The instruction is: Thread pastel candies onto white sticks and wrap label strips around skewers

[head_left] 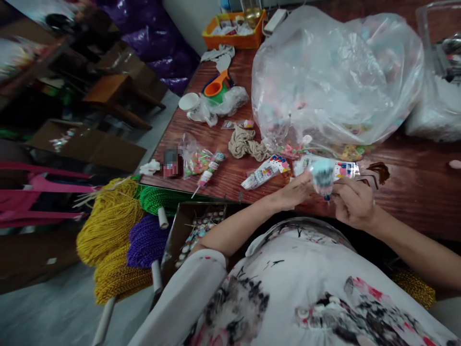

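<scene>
Between my two hands, over the table's near edge, is a small pale-blue piece with dark marks on it, blurred; its kind cannot be made out. My left hand pinches it from the left side. My right hand has its fingers curled at its lower right, where a dark blue tip shows. Just beyond lie printed packets, partly hidden behind the piece. A printed clear pouch rests to the left. Brown twisted strips lie on the right.
A big clear bag of pastel pieces fills the table's back. Leftward are a bunched beige cloth, a wrapped stick of sweets, orange-handled tape and a paper cup. A carton and yellow cord bundles stand below.
</scene>
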The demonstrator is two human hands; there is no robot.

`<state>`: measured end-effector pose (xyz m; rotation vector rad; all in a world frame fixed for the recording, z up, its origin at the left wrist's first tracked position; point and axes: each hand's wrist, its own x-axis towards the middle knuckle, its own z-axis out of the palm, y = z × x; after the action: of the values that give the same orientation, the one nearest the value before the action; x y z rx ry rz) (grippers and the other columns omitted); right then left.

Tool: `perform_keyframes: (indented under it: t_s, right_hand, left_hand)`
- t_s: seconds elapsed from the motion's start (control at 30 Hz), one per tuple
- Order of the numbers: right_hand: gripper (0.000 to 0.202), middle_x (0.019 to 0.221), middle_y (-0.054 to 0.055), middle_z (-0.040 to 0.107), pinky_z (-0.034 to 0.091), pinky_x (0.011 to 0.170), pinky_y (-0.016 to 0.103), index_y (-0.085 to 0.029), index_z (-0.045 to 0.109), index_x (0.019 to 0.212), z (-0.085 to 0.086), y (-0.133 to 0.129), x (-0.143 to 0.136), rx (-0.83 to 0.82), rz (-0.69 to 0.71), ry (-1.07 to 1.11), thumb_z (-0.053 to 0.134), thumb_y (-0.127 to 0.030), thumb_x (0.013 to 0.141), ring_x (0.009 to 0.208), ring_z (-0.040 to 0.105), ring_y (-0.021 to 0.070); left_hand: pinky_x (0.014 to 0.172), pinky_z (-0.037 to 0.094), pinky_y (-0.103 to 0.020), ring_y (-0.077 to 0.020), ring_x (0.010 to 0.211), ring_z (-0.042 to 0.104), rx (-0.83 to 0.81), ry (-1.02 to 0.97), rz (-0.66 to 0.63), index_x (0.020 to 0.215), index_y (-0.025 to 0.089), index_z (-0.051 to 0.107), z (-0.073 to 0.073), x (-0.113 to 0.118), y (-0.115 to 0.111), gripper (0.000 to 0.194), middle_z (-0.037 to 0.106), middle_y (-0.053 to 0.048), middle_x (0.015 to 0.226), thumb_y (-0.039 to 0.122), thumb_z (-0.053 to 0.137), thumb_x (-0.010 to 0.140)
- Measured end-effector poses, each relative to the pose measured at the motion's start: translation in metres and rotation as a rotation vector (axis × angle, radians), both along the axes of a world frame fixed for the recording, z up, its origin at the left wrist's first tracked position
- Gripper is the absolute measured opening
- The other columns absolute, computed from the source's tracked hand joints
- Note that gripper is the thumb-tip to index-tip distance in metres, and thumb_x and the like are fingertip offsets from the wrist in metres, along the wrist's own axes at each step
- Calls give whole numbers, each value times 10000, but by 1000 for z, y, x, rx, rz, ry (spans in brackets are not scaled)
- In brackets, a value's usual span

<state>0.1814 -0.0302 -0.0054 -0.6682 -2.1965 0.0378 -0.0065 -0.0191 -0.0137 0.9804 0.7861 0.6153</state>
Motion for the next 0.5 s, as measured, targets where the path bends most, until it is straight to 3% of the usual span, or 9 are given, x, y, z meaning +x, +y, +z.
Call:
perform_keyframes:
  t_s: [0.07, 0.17, 0.23, 0.27, 0.37, 0.5]
  right_hand:
    - [214, 849, 90, 660, 511, 669, 322, -176, 580, 1003, -2, 5, 2, 184, -21, -47, 503, -82, 826, 767, 622, 202]
    - [196, 842, 82, 672, 514, 695, 342, -186, 590, 1020, -3, 14, 4, 273, -15, -91, 528, -146, 838, 760, 626, 207]
    - [176, 837, 74, 674, 502, 687, 337, -195, 595, 999, -5, 20, 5, 271, -25, -96, 523, -151, 845, 742, 621, 201]
    - [168, 835, 71, 674, 497, 686, 333, -200, 596, 980, -6, 22, 4, 252, -29, -87, 516, -141, 846, 741, 622, 198]
    - [135, 797, 52, 658, 482, 653, 314, -219, 591, 896, -9, 24, 0, 28, -38, 6, 511, -117, 858, 722, 614, 187]
    - [84, 704, 5, 594, 442, 573, 283, -228, 581, 814, -14, 14, -16, -661, -71, 370, 580, -243, 898, 615, 540, 152]
  left_hand:
    - [779, 536, -292, -156, 816, 662, -211, -120, -25, 1178, 206, 636, 3, -4, -7, 551, 689, -31, 904, 555, 751, 767]
    - [753, 558, -334, -167, 714, 683, -454, -288, -179, 1097, 182, 634, 8, -7, -17, 600, 689, -37, 831, 584, 813, 688]
    - [732, 562, -343, -202, 713, 704, -485, -324, -219, 988, 147, 634, 11, -5, -23, 572, 699, -72, 814, 559, 845, 651]
    - [714, 560, -334, -204, 705, 704, -447, -307, -177, 957, 141, 630, 11, -4, -25, 558, 701, -80, 814, 548, 850, 645]
    - [690, 536, -277, -144, 667, 650, -90, -100, 52, 938, 139, 651, 7, -5, -23, 469, 666, -28, 768, 506, 815, 697]
    - [829, 523, -294, -163, 824, 644, 662, 330, 231, 1017, 133, 720, -10, -19, -9, 256, 695, -52, 853, 281, 643, 823]
